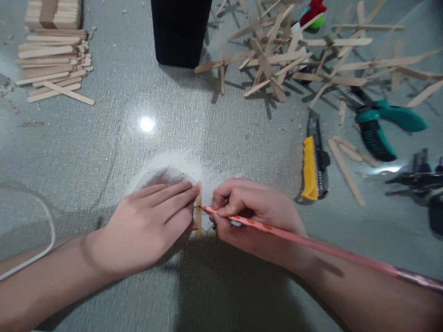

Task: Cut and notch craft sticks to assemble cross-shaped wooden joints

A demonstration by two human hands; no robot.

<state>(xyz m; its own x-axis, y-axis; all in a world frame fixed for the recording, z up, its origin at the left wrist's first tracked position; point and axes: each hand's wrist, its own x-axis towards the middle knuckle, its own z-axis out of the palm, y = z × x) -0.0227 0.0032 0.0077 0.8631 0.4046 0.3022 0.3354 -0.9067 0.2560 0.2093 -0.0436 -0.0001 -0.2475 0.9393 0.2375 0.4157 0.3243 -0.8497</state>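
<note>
The left hand (152,221) lies flat on the grey worktop (138,138). Its grip is not closed round anything: the fingers are stretched out and pressed together, their tips bearing down on a short wooden stick (198,190). The stick lies lengthwise away from the person, between the two hands, on a pale dusty patch (180,163). The right hand (249,212) pinches a pink pencil (332,251) with orange dots near its tip, and the tip touches the stick about halfway along.

Judging by this, the marking of this stick is under way. Whether a line is already drawn across it is hard to tell, since the fingers crowd the spot.

To the far left sits a tidy stack of sticks (53,60), which may be pieces already dealt with. At the far right a loose pile of sticks (294,50) lies in a tangle, so much material looks unhandled. A yellow utility knife (310,168) lies just right of the right hand. Teal pliers (380,124) lie further out, a black container (180,32) stands at the back, and a white cable (44,240) curves at the left.
</note>
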